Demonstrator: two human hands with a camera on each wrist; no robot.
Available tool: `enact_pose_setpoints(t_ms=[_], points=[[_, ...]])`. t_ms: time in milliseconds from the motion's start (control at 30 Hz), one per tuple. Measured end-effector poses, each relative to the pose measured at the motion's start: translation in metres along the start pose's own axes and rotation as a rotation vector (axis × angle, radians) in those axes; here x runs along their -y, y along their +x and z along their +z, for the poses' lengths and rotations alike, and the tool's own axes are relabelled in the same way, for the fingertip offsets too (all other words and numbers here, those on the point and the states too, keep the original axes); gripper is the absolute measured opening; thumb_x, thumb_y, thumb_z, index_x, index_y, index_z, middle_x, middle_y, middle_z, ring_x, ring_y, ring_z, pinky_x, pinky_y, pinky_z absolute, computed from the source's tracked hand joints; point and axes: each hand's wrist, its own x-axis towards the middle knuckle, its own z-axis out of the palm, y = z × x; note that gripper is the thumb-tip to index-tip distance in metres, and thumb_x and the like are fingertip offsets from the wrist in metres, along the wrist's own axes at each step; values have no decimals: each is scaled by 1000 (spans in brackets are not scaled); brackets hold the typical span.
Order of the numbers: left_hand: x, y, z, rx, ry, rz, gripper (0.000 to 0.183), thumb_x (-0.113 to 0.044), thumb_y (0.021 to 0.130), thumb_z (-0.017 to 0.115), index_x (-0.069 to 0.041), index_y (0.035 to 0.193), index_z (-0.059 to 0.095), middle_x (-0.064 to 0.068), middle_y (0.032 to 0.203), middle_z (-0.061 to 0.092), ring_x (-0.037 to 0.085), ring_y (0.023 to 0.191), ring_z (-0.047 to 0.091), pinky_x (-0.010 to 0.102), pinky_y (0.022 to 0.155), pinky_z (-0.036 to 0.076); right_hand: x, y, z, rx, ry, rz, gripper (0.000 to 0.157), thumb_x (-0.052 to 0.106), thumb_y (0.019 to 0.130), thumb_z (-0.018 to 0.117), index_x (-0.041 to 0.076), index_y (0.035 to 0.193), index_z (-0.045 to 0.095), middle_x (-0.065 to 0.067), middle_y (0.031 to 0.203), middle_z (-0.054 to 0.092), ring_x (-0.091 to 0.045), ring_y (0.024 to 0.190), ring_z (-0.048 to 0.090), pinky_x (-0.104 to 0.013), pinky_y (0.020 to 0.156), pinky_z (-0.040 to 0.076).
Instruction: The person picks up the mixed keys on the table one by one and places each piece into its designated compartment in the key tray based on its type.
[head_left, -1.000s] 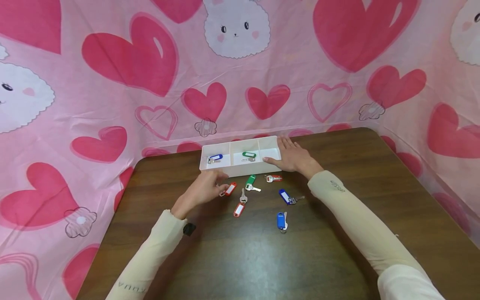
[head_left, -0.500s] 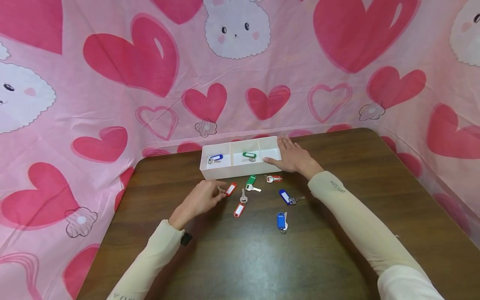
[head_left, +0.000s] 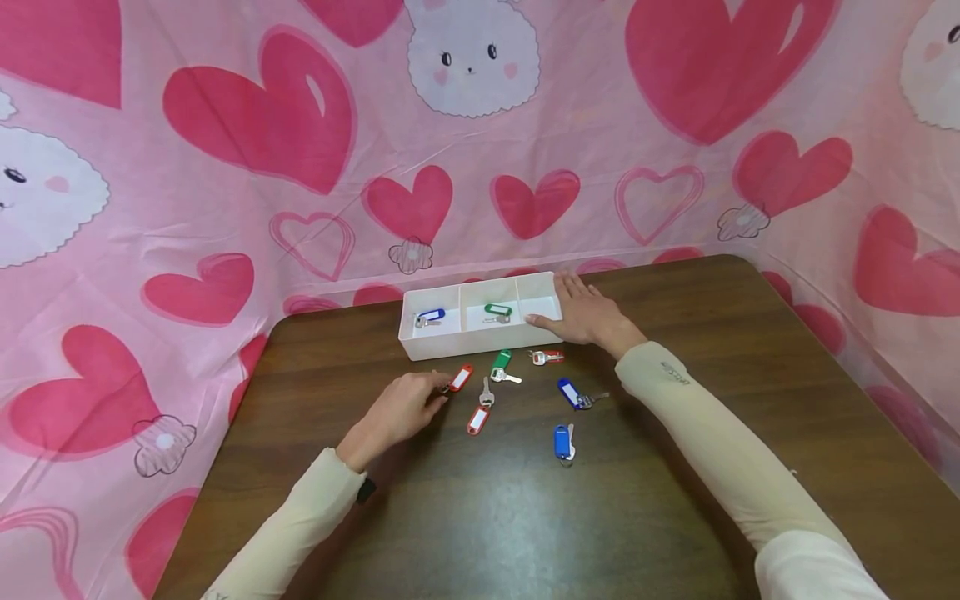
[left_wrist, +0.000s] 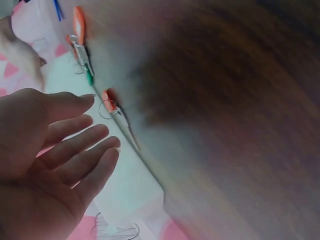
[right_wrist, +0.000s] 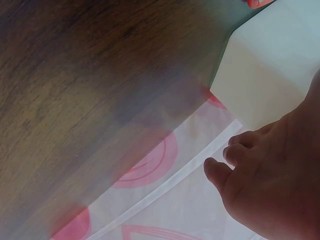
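My left hand (head_left: 401,408) hovers over the table just left of a key with a red tag (head_left: 462,378). In the left wrist view that hand (left_wrist: 70,145) has its fingers loosely bent and apart from the thumb, with nothing between them; the red tag (left_wrist: 108,101) lies past the thumb tip. From the head view, the fingers partly cover its key. My right hand (head_left: 588,312) rests on the right end of a white three-part tray (head_left: 480,342), fingers straight along its end wall, thumb over the front rim. A blue-tagged key (head_left: 431,317) and a green-tagged key (head_left: 498,311) lie in the left and middle compartments.
In front of the tray lie more tagged keys: a green one (head_left: 502,363), red ones (head_left: 477,419) (head_left: 553,357) and blue ones (head_left: 569,392) (head_left: 562,442). Behind the brown wooden table (head_left: 465,517) hangs a pink heart-print cloth (head_left: 525,142).
My left hand has drawn back from the tray's front, toward me and slightly left. The red-tagged key beside it stays in place. My right hand has not moved.
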Motion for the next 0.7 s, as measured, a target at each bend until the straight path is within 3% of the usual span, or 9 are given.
enact_pose_setpoints(t_ms=[167,300,700], points=[[2,-1,3,2,22,8,35,-9,95,76,-5,130,73,11,124,78,25,104,75,47,98,62,0,-1,0,-5,-5,0,117,86,92,40,5,169,3,-18,178,6,-37,167,5,-60,134,14],[1,-2,6,-2,47,23,39,-10,95,77,-3,133,71,14,126,77,27,104,77,47,96,63,1,-1,0,-7,-6,-1,117,85,92,40,5,169,3,-18,178,6,-37,167,5,-59,134,14],[2,-5,11,-67,143,102,19,-8,95,76,-5,113,73,4,89,76,17,69,64,38,69,62,1,0,2,-6,-6,10,118,86,91,40,5,169,2,-18,178,7,-37,167,5,-60,134,13]])
